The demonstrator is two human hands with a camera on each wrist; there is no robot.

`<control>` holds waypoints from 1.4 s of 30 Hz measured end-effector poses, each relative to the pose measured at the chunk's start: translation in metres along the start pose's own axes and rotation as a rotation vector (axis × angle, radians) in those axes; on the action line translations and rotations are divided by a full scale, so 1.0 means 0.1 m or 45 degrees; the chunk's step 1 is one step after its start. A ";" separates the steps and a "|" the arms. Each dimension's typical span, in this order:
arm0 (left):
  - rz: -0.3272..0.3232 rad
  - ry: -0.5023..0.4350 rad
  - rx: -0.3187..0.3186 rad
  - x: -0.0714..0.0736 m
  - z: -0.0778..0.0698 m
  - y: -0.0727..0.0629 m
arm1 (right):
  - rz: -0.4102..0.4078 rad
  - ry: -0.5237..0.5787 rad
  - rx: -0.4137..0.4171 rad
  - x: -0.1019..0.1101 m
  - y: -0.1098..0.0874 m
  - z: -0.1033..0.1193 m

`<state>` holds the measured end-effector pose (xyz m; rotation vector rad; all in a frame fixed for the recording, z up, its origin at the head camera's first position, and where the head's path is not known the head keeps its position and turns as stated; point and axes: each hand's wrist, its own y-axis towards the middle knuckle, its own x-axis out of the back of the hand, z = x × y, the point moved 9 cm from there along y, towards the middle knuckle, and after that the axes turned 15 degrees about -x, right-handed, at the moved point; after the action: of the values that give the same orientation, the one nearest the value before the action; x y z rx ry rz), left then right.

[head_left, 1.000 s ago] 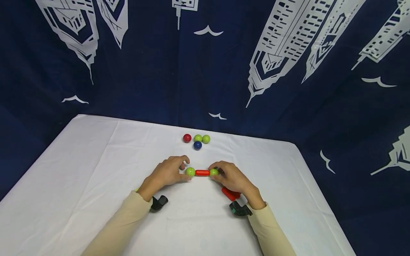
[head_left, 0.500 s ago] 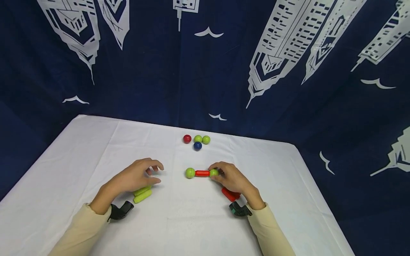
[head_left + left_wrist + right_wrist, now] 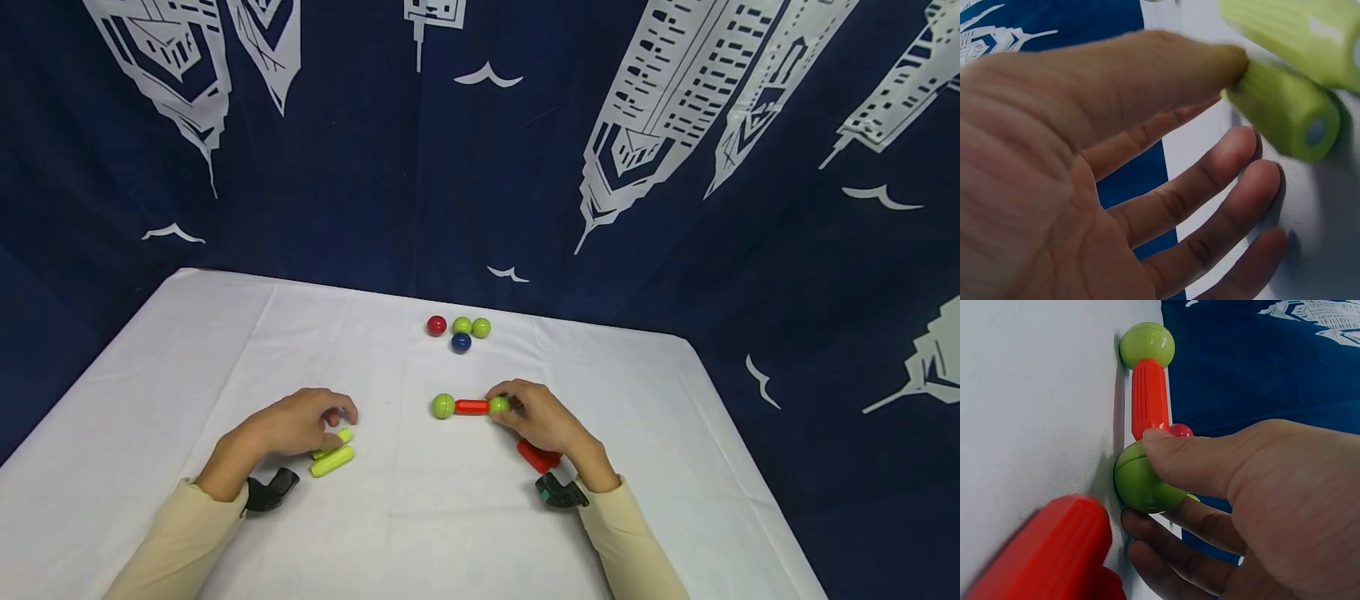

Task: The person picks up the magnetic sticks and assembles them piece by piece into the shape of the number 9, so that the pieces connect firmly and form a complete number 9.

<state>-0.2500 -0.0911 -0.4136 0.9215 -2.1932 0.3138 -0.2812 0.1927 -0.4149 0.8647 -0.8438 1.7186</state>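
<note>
In the head view, my right hand pinches the green ball at the right end of a red ribbed rod. Another green ball sits at that rod's left end, so the three lie in one line on the table. My left hand is over two yellow-green rods on the left. Its thumb tip overlaps the farther yellow-green rod, while the other fingers stay spread and loosely bent on the far side. The nearer yellow-green rod lies beside it, and a pale disc shows in the rod's end.
Red rods lie partly under my right wrist. Toward the back of the white table stand a red ball, a blue ball and two green balls. A dark blue cloth hangs behind.
My left hand has left the left green ball and moved left and down to the yellow-green rods. The right hand has kept its hold on the right green ball.
</note>
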 end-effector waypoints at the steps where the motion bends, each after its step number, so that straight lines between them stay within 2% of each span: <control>1: -0.007 0.006 0.008 0.00 0.00 0.00 | 0.004 0.008 -0.003 0.00 0.00 0.00; 11: -0.069 0.150 0.095 0.04 0.04 0.00 | 0.004 0.000 -0.016 0.00 0.00 -0.01; 20: -0.054 0.161 0.127 0.02 0.05 0.00 | -0.001 -0.004 -0.016 0.00 -0.02 -0.02; 27: -0.117 0.218 0.152 0.05 0.06 0.04 | 0.002 -0.018 -0.005 -0.01 0.00 -0.02; 35: -0.254 0.197 0.040 0.11 -0.09 0.14 | -0.004 -0.012 0.002 0.02 -0.01 -0.01; 42: -0.324 0.098 -0.053 0.06 -0.27 0.20 | 0.003 -0.006 0.017 -0.01 0.00 0.00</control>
<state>-0.2526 -0.0672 -0.3898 1.1321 -1.9777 0.1779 -0.2805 0.1923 -0.4154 0.8774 -0.8371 1.7267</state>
